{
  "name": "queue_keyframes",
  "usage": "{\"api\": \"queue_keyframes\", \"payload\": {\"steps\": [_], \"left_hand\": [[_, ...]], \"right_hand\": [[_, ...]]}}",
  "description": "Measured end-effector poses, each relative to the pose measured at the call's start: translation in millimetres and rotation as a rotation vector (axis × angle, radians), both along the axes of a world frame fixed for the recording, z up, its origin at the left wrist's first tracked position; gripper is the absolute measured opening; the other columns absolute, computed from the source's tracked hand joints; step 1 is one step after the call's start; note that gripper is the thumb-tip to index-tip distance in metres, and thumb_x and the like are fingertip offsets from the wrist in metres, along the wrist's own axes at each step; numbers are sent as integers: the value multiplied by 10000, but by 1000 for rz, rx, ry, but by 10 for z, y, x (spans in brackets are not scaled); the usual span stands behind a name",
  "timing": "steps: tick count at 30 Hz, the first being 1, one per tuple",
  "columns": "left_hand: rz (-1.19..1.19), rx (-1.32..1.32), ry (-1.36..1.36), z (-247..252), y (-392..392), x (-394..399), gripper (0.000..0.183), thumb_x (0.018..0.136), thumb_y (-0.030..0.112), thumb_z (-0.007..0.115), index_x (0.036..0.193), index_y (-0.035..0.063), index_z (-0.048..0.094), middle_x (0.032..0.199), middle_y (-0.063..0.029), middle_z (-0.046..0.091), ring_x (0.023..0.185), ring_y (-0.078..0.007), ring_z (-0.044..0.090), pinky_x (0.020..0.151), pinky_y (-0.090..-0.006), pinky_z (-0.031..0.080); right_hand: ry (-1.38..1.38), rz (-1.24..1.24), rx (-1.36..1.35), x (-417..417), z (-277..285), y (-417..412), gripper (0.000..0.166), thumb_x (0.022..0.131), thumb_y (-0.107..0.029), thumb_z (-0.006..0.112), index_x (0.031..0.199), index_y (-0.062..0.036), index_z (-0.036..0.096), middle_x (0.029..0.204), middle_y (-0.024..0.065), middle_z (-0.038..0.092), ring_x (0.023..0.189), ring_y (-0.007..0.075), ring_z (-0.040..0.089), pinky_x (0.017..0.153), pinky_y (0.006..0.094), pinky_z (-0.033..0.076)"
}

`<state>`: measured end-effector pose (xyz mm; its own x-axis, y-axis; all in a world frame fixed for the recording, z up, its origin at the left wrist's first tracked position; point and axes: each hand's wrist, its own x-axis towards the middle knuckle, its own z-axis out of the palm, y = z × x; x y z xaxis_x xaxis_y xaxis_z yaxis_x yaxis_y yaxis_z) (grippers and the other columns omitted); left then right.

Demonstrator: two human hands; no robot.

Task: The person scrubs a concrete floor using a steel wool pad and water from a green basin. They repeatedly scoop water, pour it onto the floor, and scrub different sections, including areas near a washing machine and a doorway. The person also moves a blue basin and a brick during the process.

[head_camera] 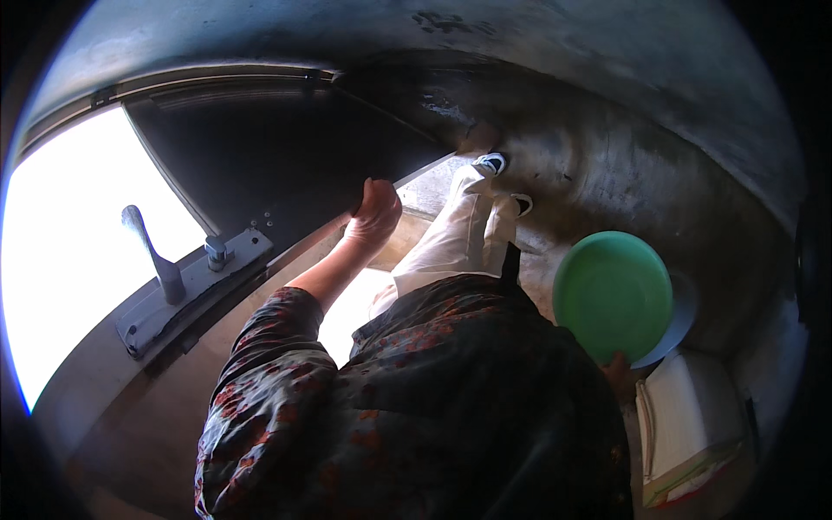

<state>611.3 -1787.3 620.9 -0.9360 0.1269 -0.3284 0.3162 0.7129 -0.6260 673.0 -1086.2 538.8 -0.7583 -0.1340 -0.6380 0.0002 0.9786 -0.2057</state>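
Note:
My left hand [379,209] is closed around the edge of a dark door [260,156], thumb up, left of my legs. On the door's lower part sits a metal plate with a lever handle [156,260] and a small turn knob [218,252]. At the right, my right hand [619,374] grips the rim of a round green plastic basin [613,296], its fingers mostly in shadow. Partly behind the green basin shows a pale bluish round basin [679,315]; whether my hand also holds it I cannot tell.
A white box-like container or bag [689,409] with a coloured lower edge lies at the lower right. The stained concrete floor [585,169] meets a pale wall [585,45] beyond my shoes. Bright light fills the doorway at the left.

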Motion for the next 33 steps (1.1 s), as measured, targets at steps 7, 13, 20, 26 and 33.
{"api": "queue_keyframes", "payload": {"steps": [7, 13, 20, 26, 33], "left_hand": [[-104, 4, -1, 68, -131, 362, 392, 529, 202, 663, 901, 132, 561, 961, -38, 472, 989, -195, 428, 981, -381, 258], [-24, 33, 54, -150, -121, 353, 346, 570, 221, 605, 888, 86, 574, 999, -46, 476, 1025, -191, 414, 972, -370, 273], [585, 154, -284, -6, 103, 71, 154, 690, 133, 521, 809, 57, 583, 834, -68, 493, 862, -205, 432, 828, -373, 286], [1199, 615, -103, -984, 7, -548, 194, 675, 165, 533, 844, 85, 584, 853, -90, 512, 887, -228, 470, 750, -394, 324], [1671, 995, -208, -3345, -343, -904, 481, 671, 236, 600, 1124, 151, 463, 1156, -140, 404, 1065, -309, 412, 867, -380, 370]], "right_hand": [[12, -126, -130, -313, -264, 38, 450, 633, -273, 631, 965, -14, 474, 904, 209, 477, 859, 374, 456, 735, 444, 359], [-31, -227, -229, -736, -451, -115, 392, 592, -242, 655, 878, -12, 513, 802, 201, 518, 770, 374, 503, 660, 438, 401], [151, 32, -209, -1411, -208, -1232, 366, 451, -180, 730, 738, -44, 548, 702, 158, 546, 692, 364, 516, 612, 436, 407], [-285, -859, -382, -1228, -1161, -369, 382, 570, -92, 621, 935, -68, 508, 870, 112, 526, 786, 303, 517, 670, 457, 428], [-340, -1463, -318, -1903, -947, -1153, 263, 673, -83, 551, 929, -32, 517, 921, 123, 535, 825, 251, 527, 597, 358, 450]]}}
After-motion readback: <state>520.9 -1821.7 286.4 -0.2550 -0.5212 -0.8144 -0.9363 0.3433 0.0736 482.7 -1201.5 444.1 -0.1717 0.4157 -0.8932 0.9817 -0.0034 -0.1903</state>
